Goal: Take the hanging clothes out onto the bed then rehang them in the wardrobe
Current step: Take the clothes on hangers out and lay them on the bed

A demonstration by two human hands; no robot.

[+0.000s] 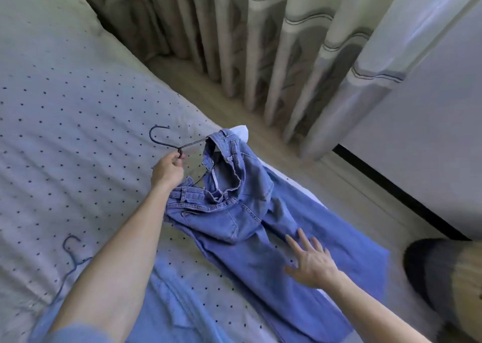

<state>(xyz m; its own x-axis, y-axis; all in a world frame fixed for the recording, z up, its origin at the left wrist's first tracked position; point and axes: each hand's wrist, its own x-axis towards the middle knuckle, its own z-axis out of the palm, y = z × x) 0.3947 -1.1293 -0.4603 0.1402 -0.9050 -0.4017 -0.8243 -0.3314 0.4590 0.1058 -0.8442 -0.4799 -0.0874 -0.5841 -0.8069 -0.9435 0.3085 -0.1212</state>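
Jeans on hanger, left hand gripping

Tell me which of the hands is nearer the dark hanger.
Left. The left hand grips the dark hanger at its neck; the right hand is spread over the jeans leg, apart from it.

Blue denim jeans, dark wire hanger, pale bedsheet with dark dots, grey-banded curtains

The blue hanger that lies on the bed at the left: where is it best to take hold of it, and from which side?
Pinch the blue hanger at its neck, just under the hook, with the fingers coming down from above. It lies flat on the bed, so only its upper side is free, and one shoulder runs behind the left forearm.
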